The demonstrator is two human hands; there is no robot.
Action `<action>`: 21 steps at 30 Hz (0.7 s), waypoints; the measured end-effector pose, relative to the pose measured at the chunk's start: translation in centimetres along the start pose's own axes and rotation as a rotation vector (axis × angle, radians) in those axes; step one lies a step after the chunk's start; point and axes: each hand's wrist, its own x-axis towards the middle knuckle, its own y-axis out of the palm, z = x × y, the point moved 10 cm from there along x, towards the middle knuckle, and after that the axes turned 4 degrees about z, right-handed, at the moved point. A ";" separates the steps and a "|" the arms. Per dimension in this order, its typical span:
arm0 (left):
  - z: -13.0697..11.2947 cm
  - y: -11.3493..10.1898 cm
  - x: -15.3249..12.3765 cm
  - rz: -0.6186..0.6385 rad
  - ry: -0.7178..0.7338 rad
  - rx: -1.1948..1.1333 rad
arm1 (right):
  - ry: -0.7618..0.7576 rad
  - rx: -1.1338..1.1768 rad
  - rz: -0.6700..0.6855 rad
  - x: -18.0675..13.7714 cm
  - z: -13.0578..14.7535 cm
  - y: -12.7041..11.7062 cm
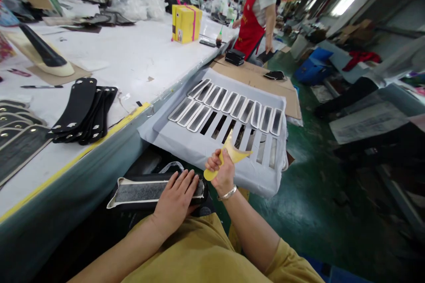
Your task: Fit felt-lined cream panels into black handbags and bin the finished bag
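Observation:
My left hand (177,196) lies flat, fingers stretched out, on the right part of a long dark grey strip (142,192) with an off-white border. The strip rests on a black padded support over my lap. My right hand (222,171) is closed around the handle of a yellow scraper (235,154), its flared, curved blade pointing up and away from me. Beyond the scraper, a white cloth-covered slatted rack (212,146) holds several similar grey strips with white edges (238,107) side by side. My right hand is in front of the rack's near edge.
To the left, a white worktable (133,53) with a yellow-taped edge carries a stack of black strips (83,110), more pale-edged pieces (21,141) and a yellow box (186,24). A co-worker in a red apron (250,22) stands behind a cardboard sheet (255,82).

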 end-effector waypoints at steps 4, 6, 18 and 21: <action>0.2 0.2 0.2 0.001 0.002 -0.040 | 0.005 -0.008 -0.056 0.1 -0.5 -0.7; 0.4 0.3 0.2 0.012 0.000 -0.051 | 0.014 -0.014 -0.066 0.2 -0.8 -0.7; -0.1 0.7 0.3 0.034 -0.001 0.025 | -0.198 -0.591 0.102 -1.7 -0.8 2.7; -0.1 0.7 0.1 0.026 -0.003 0.030 | -0.091 -0.509 0.097 -0.8 -0.8 2.3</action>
